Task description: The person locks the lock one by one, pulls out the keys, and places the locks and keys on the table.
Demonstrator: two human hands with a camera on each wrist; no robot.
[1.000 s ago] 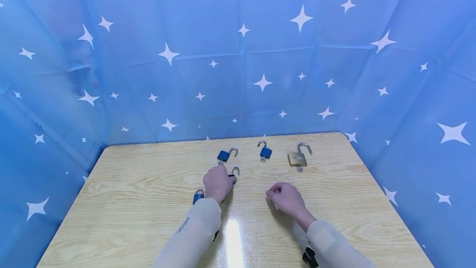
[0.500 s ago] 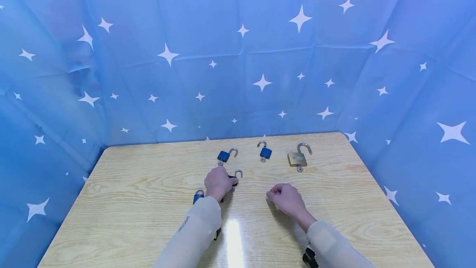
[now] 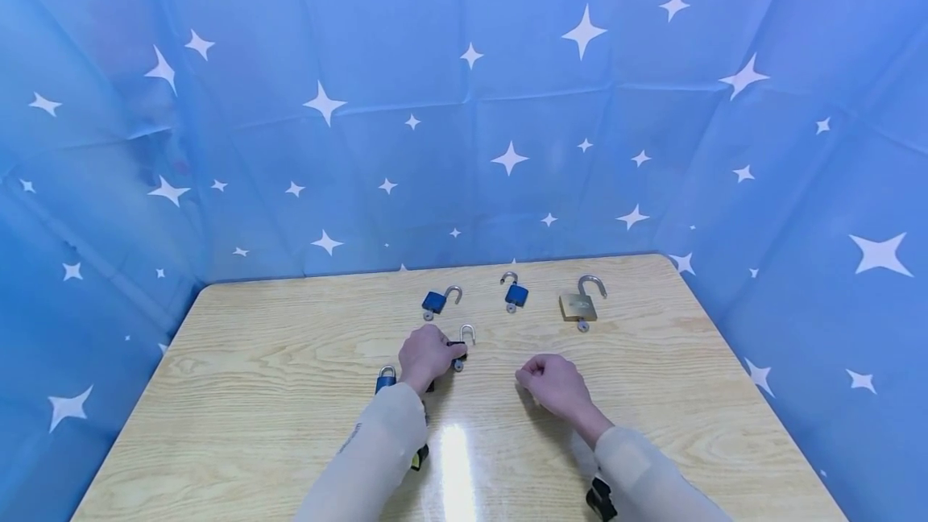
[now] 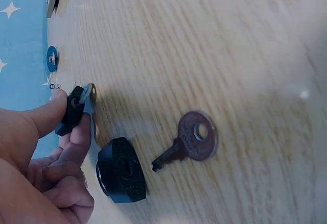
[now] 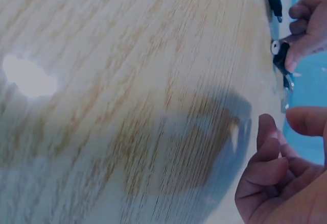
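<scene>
My left hand [image 3: 426, 354] pinches a small black padlock [image 4: 71, 110] between thumb and fingers, low over the wooden table. Its shackle [image 3: 468, 332] stands open, pointing away, and a key [image 3: 458, 365] sticks out of its near end. In the left wrist view, a second dark padlock [image 4: 122, 170] lies beside that hand, with a loose key [image 4: 196, 137] next to it. A blue padlock [image 3: 386, 379] with its shackle closed lies left of the left wrist. My right hand [image 3: 558, 383] hovers at the table with loosely curled fingers, holding nothing; its thumb and fingertips [image 5: 266, 124] are apart.
Along the back of the table [image 3: 254, 393] lie a blue padlock [image 3: 434, 302], another blue padlock [image 3: 516, 295] and a larger brass padlock [image 3: 577, 307], all with open shackles and keys inserted. A blue star-patterned curtain [image 3: 406, 143] surrounds the far and side edges.
My left hand has shifted the black padlock slightly to the right, and its shackle and key now show more fully. The right hand has stayed nearly still.
</scene>
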